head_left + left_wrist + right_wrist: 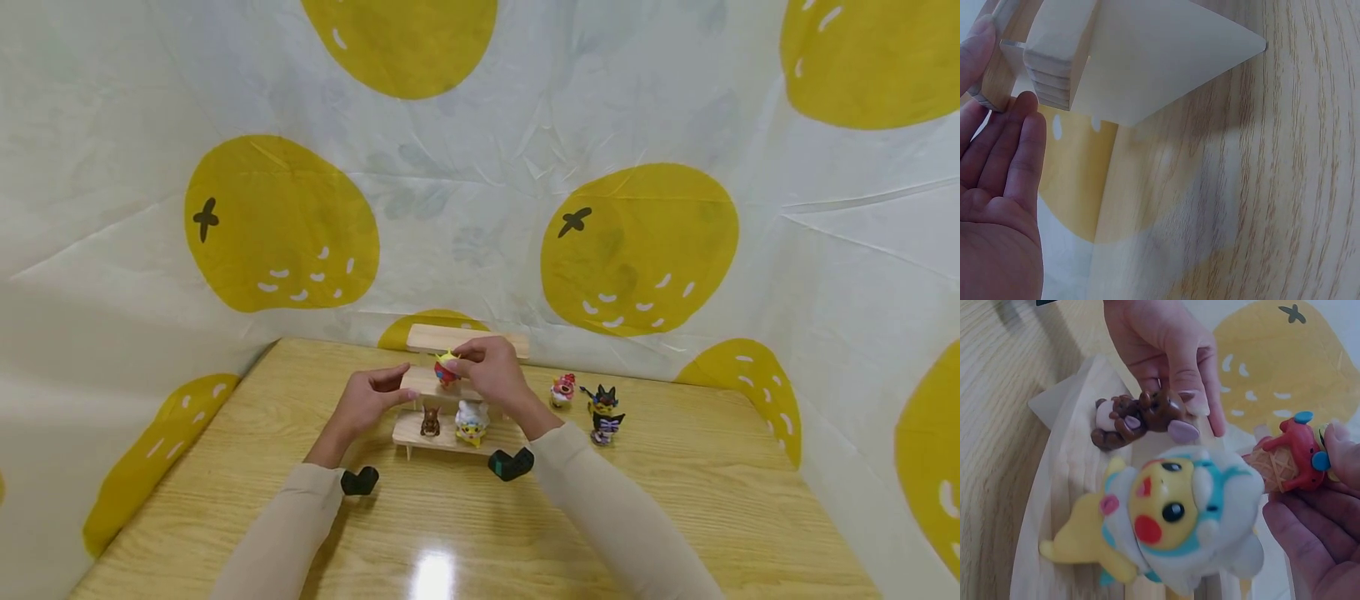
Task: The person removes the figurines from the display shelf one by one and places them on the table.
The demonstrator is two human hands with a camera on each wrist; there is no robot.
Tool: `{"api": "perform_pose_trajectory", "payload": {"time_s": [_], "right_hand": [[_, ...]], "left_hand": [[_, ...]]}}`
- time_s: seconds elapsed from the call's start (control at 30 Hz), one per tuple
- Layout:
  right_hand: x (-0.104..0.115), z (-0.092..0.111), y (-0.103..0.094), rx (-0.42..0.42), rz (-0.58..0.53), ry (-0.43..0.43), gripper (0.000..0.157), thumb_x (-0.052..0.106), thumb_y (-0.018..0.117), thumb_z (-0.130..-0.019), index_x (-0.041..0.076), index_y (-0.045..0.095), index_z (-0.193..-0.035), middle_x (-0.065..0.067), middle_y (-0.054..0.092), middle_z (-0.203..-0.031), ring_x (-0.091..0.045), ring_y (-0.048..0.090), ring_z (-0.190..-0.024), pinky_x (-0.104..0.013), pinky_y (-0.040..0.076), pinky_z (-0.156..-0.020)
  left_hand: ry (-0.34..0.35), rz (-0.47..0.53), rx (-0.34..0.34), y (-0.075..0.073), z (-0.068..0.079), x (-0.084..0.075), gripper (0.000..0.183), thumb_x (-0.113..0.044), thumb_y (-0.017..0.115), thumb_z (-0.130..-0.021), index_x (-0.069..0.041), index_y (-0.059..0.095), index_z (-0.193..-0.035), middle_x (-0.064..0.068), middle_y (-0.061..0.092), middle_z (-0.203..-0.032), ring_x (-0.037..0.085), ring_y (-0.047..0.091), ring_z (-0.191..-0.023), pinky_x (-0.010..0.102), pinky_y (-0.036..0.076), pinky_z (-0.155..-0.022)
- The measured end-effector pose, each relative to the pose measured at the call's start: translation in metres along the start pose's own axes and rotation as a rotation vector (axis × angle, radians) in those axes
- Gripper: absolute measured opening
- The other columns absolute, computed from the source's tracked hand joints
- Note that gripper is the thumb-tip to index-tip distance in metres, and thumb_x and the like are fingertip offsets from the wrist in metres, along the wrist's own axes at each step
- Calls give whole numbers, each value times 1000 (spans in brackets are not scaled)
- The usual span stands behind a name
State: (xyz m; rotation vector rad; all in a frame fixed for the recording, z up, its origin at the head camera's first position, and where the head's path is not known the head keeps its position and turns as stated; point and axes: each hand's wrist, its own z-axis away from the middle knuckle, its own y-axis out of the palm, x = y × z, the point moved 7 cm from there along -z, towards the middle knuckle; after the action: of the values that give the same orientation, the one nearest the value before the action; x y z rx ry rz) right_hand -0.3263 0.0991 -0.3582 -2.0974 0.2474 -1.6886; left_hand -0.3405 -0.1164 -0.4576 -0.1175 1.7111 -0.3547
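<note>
A tiered wooden display stand stands at the back of the table. My left hand grips the left end of its middle tier, thumb on top and fingers at the underside in the left wrist view. My right hand pinches a small red figurine with a waffle-cone body and blue round parts, over the middle tier. Its top is partly hidden by my fingers. On the lowest tier sit a brown big-eared figurine and a yellow Pikachu figurine in a white-and-blue hood, side by side.
Right of the stand are a red-and-white figurine, a yellow figurine with dark ears and a black-and-purple figurine. The stand's top tier is close to a cloth backdrop printed with yellow fruit.
</note>
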Motion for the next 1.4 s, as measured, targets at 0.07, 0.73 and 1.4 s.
{"api": "perform_pose_trajectory", "payload": {"time_s": [0.07,0.73,1.4], "right_hand": [[-2,1,-3,4,-13,-1,20,15,78,-95,3,80,-111,-13,79,-109,-23,76,-98,-39,64,-83],[-15,6,-27,38,-43,-19,21,10,77,-95,-2,79,-112,-19,79,-110,-23,77,-93,-42,65,-85],[-24,13,-53,61,-62,-29,23,7,75,-95,-6,77,-114,-23,77,-111,-16,76,-86,-40,65,-85]], "left_hand": [[2,-5,2,0,0,0,65,-30,81,-93,-9,58,-149,13,57,-153,34,59,-138,45,55,-108],[14,7,-3,1,3,0,66,-30,83,-91,-9,58,-149,14,57,-153,35,58,-139,48,54,-109],[6,15,4,1,2,2,65,-29,82,-92,-9,58,-149,14,55,-155,35,56,-141,39,57,-105]]}}
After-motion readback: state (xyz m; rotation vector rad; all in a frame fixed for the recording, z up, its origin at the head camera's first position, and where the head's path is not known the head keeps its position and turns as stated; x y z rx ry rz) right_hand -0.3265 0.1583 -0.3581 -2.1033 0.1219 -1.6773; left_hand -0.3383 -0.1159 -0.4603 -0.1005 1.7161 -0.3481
